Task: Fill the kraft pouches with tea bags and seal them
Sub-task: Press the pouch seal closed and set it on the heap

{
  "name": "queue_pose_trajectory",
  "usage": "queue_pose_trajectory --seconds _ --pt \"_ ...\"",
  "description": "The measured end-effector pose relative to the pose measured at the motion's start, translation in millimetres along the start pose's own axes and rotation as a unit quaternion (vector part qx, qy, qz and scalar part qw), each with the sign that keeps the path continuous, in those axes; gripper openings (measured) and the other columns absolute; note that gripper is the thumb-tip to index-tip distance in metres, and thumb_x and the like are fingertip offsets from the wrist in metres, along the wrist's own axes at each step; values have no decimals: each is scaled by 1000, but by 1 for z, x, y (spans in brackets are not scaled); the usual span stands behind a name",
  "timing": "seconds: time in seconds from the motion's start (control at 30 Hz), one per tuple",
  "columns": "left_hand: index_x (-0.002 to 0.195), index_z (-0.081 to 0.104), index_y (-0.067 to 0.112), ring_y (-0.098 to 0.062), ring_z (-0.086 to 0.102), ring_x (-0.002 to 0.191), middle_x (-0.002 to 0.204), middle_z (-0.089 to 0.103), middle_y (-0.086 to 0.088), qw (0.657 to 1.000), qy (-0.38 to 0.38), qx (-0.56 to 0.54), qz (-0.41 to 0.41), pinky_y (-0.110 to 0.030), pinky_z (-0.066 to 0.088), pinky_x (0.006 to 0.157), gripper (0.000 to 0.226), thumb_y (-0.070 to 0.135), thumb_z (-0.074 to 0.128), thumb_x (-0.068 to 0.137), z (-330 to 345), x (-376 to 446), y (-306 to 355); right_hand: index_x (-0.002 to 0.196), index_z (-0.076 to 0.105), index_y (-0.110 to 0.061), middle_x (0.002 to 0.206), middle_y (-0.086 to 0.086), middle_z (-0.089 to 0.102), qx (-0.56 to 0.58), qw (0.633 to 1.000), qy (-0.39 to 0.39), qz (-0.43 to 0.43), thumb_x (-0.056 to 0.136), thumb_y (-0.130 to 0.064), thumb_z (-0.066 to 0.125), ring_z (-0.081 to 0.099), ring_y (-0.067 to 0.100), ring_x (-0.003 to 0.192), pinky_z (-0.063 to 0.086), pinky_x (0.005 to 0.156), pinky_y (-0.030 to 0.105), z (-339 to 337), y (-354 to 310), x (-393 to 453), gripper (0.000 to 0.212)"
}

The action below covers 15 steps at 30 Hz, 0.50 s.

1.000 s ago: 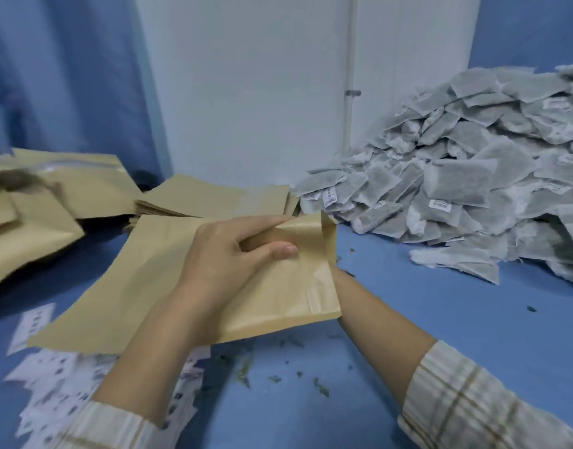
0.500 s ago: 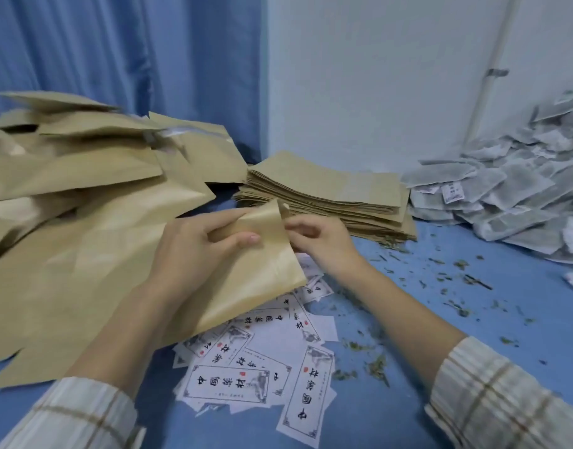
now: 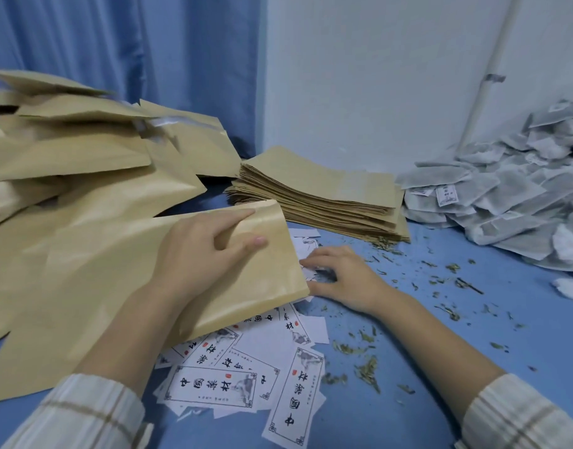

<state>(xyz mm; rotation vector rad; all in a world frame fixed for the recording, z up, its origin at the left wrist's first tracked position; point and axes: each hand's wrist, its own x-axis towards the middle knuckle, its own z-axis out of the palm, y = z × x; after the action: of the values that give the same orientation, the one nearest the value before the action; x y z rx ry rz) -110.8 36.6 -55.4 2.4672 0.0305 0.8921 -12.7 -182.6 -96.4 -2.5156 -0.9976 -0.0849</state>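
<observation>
While the left hand [image 3: 200,251] lies on a kraft pouch [image 3: 246,277] at frame centre, fingers spread flat on its top face, thumb tucked at the upper edge, the pouch sits tilted, near end resting over the printed labels [image 3: 213,380]. Right hand [image 3: 346,277] apart from it, just right of the pouch's edge, palm down, fingers loosely curled on white paper slips [image 3: 306,246]; whether it pinches one, cannot tell.

Heap of filled kraft pouches [image 3: 84,176], left and upper left, puffy, overlapping. Neat stack of flat empty pouches [image 3: 320,196], upper centre, against the white wall [image 3: 359,76]. Pile of grey tea bags [image 3: 505,196], right edge, some with small white tags. Blue desk [image 3: 473,335] surface strewn with loose green tea leaf bits [image 3: 366,371], mostly lower centre to right. Labels fanned out at lower centre, black characters, small red stamps. Blue curtain [image 3: 116,43], upper left. Striped cream sleeves [image 3: 84,416] at both bottom corners.
</observation>
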Motion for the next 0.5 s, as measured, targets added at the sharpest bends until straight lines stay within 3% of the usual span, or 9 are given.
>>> queue_pose_trajectory --seconds 0.13,0.3,0.37,0.43,0.5 --pt "117 63 44 -10 56 108 118 65 17 1000 10 8 3 -22 34 77 48 63 58 74 2 0 0 100 73 -21 103 -6 67 29 995 84 -35 78 -40 70 50 13 101 37 89 23 0 1 -3 28" --pt "114 66 40 -7 56 107 117 65 15 1000 21 5 17 -18 32 76 53 71 59 72 2 -2 1 84 71 -22 88 -6 67 26 996 79 -23 83 -31 67 57 8 82 44 75 18 1 -3 -3 9" --pt "114 66 40 -7 57 107 117 66 15 1000 23 3 19 -18 32 76 52 67 55 71 2 -1 0 77 69 -27 81 -10 68 79 992 102 10 83 -28 68 58 2 73 44 68 13 -3 -2 -4 6" --pt "114 66 40 -7 57 107 116 66 15 999 26 6 19 -18 33 76 51 66 54 71 3 -1 0 81 67 -30 79 -14 67 155 980 110 51 82 -31 69 59 -1 72 42 66 11 -5 -4 -2 2" --pt "113 66 40 -8 58 107 116 67 14 999 27 9 18 -18 33 77 51 66 54 70 3 -2 0 102 66 -25 91 -11 62 121 989 72 53 83 -38 64 56 5 84 39 72 17 1 -10 4 22"
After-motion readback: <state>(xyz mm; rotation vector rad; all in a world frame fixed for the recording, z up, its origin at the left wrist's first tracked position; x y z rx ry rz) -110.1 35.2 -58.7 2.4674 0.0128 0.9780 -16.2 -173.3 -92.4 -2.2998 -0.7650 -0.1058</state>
